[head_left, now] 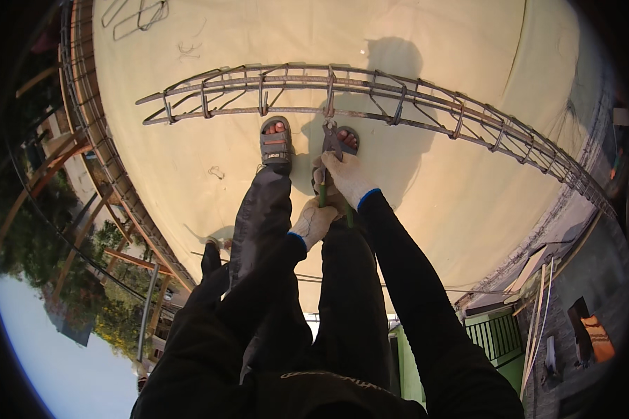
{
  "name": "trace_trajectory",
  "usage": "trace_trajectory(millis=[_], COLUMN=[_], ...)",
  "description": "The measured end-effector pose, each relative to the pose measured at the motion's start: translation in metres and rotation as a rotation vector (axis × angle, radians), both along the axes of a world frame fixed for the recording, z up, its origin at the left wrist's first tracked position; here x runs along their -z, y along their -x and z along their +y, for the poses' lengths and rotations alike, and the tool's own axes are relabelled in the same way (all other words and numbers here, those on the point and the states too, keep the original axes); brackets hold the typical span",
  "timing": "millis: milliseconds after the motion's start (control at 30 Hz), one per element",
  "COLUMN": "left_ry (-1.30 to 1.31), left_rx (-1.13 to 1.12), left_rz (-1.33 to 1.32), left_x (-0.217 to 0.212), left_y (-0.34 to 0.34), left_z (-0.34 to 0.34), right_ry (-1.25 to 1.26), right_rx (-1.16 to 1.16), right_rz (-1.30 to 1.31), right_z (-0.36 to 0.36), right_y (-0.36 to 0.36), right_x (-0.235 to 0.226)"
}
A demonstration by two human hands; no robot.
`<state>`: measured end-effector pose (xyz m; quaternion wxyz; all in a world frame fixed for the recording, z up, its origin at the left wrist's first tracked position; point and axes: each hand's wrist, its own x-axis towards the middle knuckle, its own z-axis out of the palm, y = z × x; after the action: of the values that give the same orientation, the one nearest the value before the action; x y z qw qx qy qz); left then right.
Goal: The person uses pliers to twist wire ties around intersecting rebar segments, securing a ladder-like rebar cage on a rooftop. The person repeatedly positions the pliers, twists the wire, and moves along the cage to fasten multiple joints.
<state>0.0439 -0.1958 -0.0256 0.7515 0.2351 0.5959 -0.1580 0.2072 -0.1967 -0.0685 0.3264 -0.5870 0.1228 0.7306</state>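
Both my hands wear off-white work gloves with blue cuffs, and they are close together in front of my legs. My right hand [349, 180] is wrapped around a pair of pincers [333, 142], just below the metal jaws. Lower down, my left hand [312, 222] closes at the green handles, its fingers partly hidden. The jaws point away from me, at the near bar of a long rebar cage [293, 109]. They meet it by a stirrup [330, 91], where a bit of wire seems to show. The exact contact is too small to tell.
The cage curves across the pale sheeted floor [210, 150], running off right. My sandaled feet [277, 144] stand just on its near side. Bent steel stirrups [136, 19] lie far left. Another foot [211, 256] shows behind my left leg. Bars and timber [119, 174] line the left edge.
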Motion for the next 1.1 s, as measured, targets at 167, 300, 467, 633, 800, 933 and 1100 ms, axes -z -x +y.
trace_trajectory(millis=[167, 300, 467, 633, 800, 933, 1100], left_ry=[-0.143, -0.372, -0.166, -0.178, -0.104, 0.082, -0.05], left_rx=[0.102, 0.347, 0.251, 0.327, 0.098, 0.031, 0.11], left_rz=[0.022, 0.162, 0.173, 0.356, 0.031, -0.103, -0.048], left_x=[-0.023, -0.051, -0.06, -0.045, -0.001, -0.005, -0.006], left_y=[-0.017, -0.043, -0.052, -0.043, 0.007, 0.013, 0.013], left_z=[0.007, 0.007, 0.022, 0.016, 0.005, 0.017, 0.022], right_ry=[0.119, 0.097, 0.108, 0.101, -0.035, -0.038, 0.009], right_rx=[-0.122, -0.341, -0.335, -0.086, -0.179, -0.525, -0.074], right_rz=[-0.17, -0.471, -0.456, -0.28, -0.324, -0.745, -0.221], right_z=[0.016, 0.012, 0.009, 0.02, 0.012, 0.004, 0.016], right_y=[0.007, 0.013, 0.019, 0.024, 0.031, 0.039, 0.028], right_x=[-0.015, -0.005, 0.0, -0.016, -0.01, 0.006, -0.016])
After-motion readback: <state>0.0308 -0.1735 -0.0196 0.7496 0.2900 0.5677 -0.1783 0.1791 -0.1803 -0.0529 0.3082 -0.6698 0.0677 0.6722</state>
